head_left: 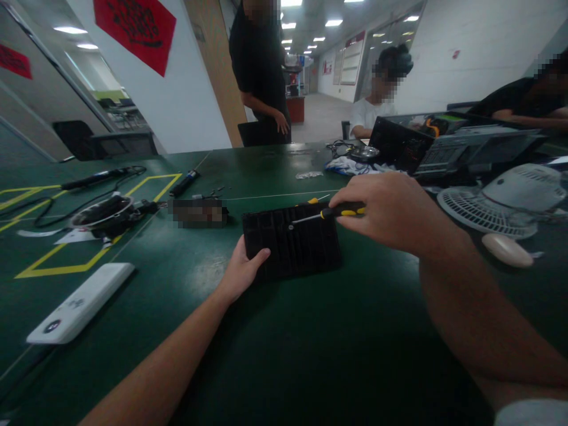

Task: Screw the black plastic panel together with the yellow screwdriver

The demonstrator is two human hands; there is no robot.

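A black ribbed plastic panel (310, 251) is at the middle of the green table, slightly tilted. My left hand (244, 269) grips its left edge, thumb on top and the other fingers hidden behind it. In my right hand (381, 210) is a black and yellow screwdriver (348, 209), its shaft pointing left across the panel. The screwdriver's tip is at a small round metallic piece (290, 226) on the panel. Behind the panel's upper edge another yellow-handled tool (316, 201) partly shows.
A white power strip (82, 305) lies on the green table (275, 349) at the left. Behind it are cables and a round wired part (104, 214). At the right are a white fan (510, 195) and a pale mouse-shaped object (506, 248). People are beyond the table.
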